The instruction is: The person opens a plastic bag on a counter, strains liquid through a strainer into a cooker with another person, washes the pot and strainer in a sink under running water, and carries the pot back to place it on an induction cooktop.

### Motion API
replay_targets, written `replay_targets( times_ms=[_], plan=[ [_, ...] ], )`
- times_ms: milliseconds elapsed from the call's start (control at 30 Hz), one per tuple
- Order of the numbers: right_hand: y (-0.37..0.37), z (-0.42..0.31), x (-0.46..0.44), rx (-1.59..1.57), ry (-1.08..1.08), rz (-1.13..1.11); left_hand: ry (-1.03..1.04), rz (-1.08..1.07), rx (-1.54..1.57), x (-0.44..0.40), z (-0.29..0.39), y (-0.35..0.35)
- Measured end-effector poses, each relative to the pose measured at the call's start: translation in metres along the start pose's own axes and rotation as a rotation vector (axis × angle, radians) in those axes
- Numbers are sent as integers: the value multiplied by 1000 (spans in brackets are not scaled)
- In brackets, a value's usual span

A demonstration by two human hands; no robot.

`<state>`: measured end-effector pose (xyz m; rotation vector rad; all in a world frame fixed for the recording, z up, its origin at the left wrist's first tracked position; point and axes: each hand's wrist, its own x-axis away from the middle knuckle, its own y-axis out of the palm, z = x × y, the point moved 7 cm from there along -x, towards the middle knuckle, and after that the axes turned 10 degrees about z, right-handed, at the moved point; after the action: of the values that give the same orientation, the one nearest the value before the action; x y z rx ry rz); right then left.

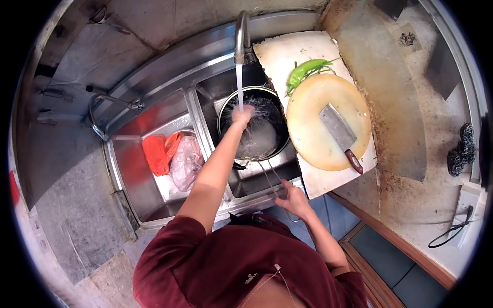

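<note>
My right hand (pixel 296 200) is closed around the long wire handle of a mesh strainer (pixel 258 139). The strainer's round head rests in a dark pot (pixel 222 109) in the right sink basin. Water from the tap (pixel 241 38) pours straight onto my left hand (pixel 242 115), which reaches over the pot beside the strainer head. Splashing water covers the fingers of this hand, so their pose is unclear. What lies beneath the splash in the pot is hard to make out.
The left basin (pixel 128 169) holds a red plastic bag (pixel 155 153) and a clear plastic bag (pixel 186 164). To the right, a cleaver (pixel 339 127) lies on a round cutting board (pixel 308 146), with green peppers (pixel 305 72) behind it. Black scouring pads (pixel 460 150) sit far right.
</note>
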<state>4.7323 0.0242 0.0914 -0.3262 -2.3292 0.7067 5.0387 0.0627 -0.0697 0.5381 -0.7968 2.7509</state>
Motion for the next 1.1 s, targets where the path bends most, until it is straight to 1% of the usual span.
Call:
replay_targets(
  times_ms=[67, 100, 167, 200, 233, 267, 333, 400, 467, 500, 600, 633, 667, 733, 800, 867, 967, 1067, 1100],
  plan=[
    [5, 6, -5, -91, 67, -53, -422, -267, 314, 11, -2, 19],
    [14, 20, -11, -230, 46, -14, -395, -277, 232, 22, 13, 10],
    [39, 51, -25, -517, -5, 65, -257, -311, 229, 14, 27, 2],
    [36, 47, -25, -508, 44, 47, -193, -328, 223, 9, 29, -4],
    [30, 42, -22, -499, 94, 28, 25, -448, 509, -14, 26, 3],
    [22, 34, -19, -488, 141, 11, 29, -508, 548, -26, 36, 3],
    [16, 29, -15, -564, 166, -12, -20, -338, 221, -34, 73, -10],
    [17, 40, -9, -611, 162, -6, -74, -407, 148, -50, 94, -5],
    [16, 42, 0, -639, 163, -13, -122, -435, 256, -73, 110, 2],
    [20, 46, 3, -666, 163, -13, -90, -417, 327, -82, 120, 4],
    [23, 42, 8, -705, 187, -24, -253, -459, 520, -100, 119, 18],
    [28, 47, 9, -720, 178, -13, -257, -533, 555, -101, 115, 24],
    [27, 43, 9, -734, 167, -3, -276, -543, 559, -90, 119, 23],
    [22, 38, 11, -689, 229, -6, -248, -647, 791, -87, 122, 29],
    [18, 36, 9, -676, 264, -16, -232, -707, 894, -88, 125, 31],
    [18, 37, 7, -708, 278, -24, -271, -713, 968, -88, 124, 30],
    [8, 27, 9, -890, 353, -1, -394, -478, 855, -103, 117, 30],
    [4, 26, 11, -992, 455, -32, -326, -340, 718, -110, 121, 23],
    [5, 26, 10, -1042, 497, -51, -264, -276, 634, -111, 125, 19]
  ],
)
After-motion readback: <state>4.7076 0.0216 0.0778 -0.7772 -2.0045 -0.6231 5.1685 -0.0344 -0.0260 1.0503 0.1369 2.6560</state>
